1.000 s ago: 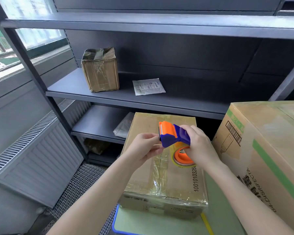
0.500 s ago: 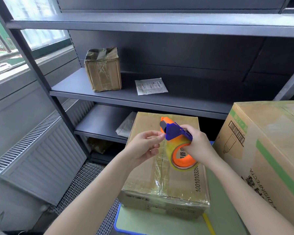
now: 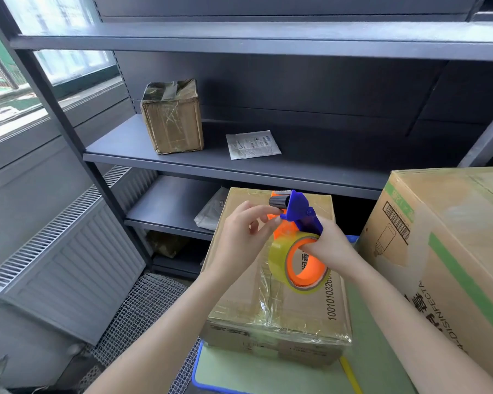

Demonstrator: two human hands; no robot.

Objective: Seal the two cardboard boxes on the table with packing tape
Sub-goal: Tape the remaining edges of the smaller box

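The tape dispenser (image 3: 300,215) has tilted up; right hand (image 3: 334,249) grips it, left hand (image 3: 239,237) pinches its orange front.

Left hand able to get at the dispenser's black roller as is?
Probably yes. The left hand is right beside the tape dispenser, fingers just below the black roller, nothing between. The right hand holds the dispenser from the other side.

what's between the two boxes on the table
Head view: only a narrow strip of bare green table, with the right forearm crossing above it. The taped box and the big box stand apart.
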